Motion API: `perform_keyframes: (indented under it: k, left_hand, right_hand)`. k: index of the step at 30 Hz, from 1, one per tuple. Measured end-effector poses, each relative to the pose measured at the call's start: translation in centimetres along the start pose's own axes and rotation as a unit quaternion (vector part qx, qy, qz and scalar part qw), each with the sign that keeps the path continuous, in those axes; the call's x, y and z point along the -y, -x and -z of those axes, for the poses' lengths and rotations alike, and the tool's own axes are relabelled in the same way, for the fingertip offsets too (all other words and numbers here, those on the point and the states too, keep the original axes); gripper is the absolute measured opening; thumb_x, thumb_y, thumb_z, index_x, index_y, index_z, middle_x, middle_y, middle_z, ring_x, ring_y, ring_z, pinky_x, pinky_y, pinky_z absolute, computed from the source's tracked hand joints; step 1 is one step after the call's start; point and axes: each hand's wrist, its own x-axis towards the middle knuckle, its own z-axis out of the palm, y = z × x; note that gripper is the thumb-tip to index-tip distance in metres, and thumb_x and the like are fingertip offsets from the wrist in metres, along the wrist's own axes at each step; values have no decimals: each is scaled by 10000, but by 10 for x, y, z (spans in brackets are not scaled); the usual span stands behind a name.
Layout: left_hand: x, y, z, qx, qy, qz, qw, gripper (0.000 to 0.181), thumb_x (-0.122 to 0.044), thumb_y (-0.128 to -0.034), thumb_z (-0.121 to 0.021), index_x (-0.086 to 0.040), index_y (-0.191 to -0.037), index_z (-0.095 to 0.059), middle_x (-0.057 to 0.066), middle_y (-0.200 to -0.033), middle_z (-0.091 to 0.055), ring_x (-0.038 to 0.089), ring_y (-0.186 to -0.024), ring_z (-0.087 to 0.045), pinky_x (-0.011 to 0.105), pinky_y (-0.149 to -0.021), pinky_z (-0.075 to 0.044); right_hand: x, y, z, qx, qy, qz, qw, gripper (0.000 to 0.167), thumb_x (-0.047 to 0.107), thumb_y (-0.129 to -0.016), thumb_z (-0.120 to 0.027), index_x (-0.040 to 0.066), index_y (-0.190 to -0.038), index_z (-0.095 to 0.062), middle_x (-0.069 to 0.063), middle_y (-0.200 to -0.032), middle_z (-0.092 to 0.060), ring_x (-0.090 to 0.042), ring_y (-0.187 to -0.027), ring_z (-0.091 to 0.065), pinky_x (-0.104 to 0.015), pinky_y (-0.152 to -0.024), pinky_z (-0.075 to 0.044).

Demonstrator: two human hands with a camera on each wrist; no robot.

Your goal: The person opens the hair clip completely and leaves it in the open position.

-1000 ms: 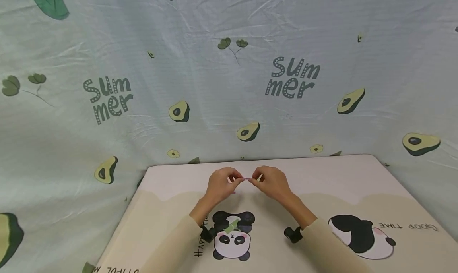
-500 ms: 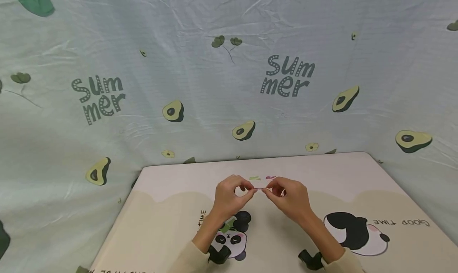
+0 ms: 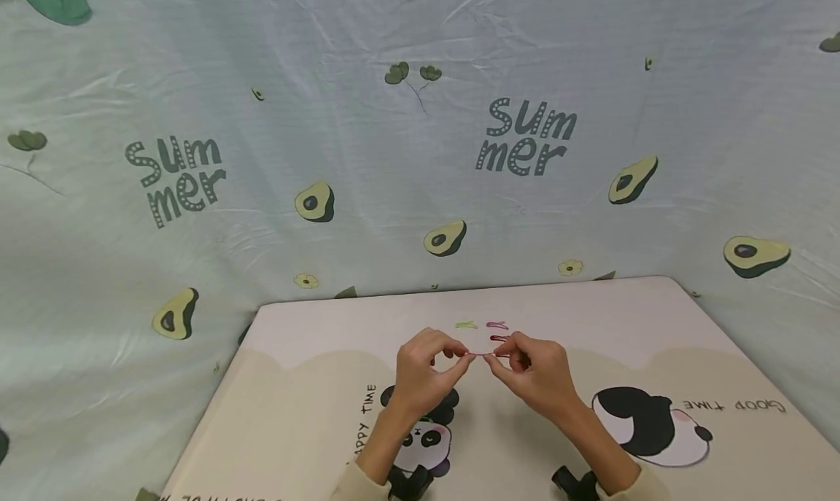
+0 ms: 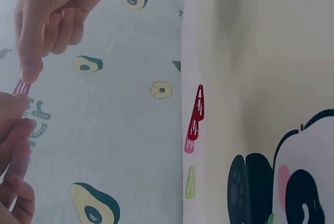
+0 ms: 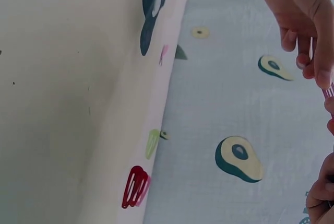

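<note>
Between my two hands, above the table, is a pink snap hair clip [image 3: 480, 354]. My left hand [image 3: 423, 370] pinches one end with thumb and forefinger, and my right hand [image 3: 534, 373] pinches the other. The left wrist view shows the held clip [image 4: 21, 88] with its slotted body partly covered by fingertips. On the table beyond the hands lie a light green hair clip [image 3: 467, 325] and a pink hair clip [image 3: 496, 325]. Red hair clips [image 5: 134, 186] lie closest to my right hand, which partly hides them in the head view.
Another small pink clip [image 5: 163, 54] lies near the table's far edge, seen in the right wrist view. The table [image 3: 295, 399] has a cream cover with printed pandas and lettering. Behind it hangs a pale curtain [image 3: 367, 151] with avocado prints.
Both hands have come back from the far edge toward the body and slightly right, still holding the pink clip between them. The clips on the table have come into view behind them.
</note>
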Motion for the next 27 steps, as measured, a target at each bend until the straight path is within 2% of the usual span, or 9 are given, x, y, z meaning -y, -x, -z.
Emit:
perform_keyframes:
  k: [4, 8, 21, 27]
  left_hand:
    - [-1, 3, -1, -191, -34, -218, 9996, 149, -91, -761, -887, -138, -798, -751, -45, -727, -720, 93, -686, -605, 107, -589, -401]
    - [-3, 5, -2, -257, -43, -361, 9990, 144, -86, -768, -878, -142, -807, -751, -49, -736, -724, 94, -688, -596, 115, -606, -426]
    - [-6, 6, -2, -408, -38, -448, 9982, 151, -88, -756, -886, -143, -806, -755, -52, -740, -730, 95, -701, -617, 115, -617, -407]
    - [-6, 4, -1, -344, 93, -473, 9982, 134, -72, -770, -884, -124, -825, -773, -31, -754, -749, 105, -699, -629, 128, -610, -471]
  right_hand:
    - [0, 1, 0, -35, -144, 162, 9998, 308, -10, -632, -894, 144, -776, -669, 120, -519, -421, 78, -511, -329, -55, -507, -265]
    - [-2, 3, 1, -67, -225, 208, 9995, 336, -27, -611, -898, 151, -782, -671, 122, -515, -422, 74, -501, -332, -54, -501, -267]
    - [5, 3, 4, 20, -358, 22, 9994, 321, -50, -634, -896, 128, -767, -665, 107, -522, -429, 86, -527, -328, -52, -488, -276]
    - [7, 4, 3, -18, -397, -60, 9992, 324, -63, -638, -891, 121, -754, -650, 99, -524, -429, 85, -534, -330, -58, -480, -277]
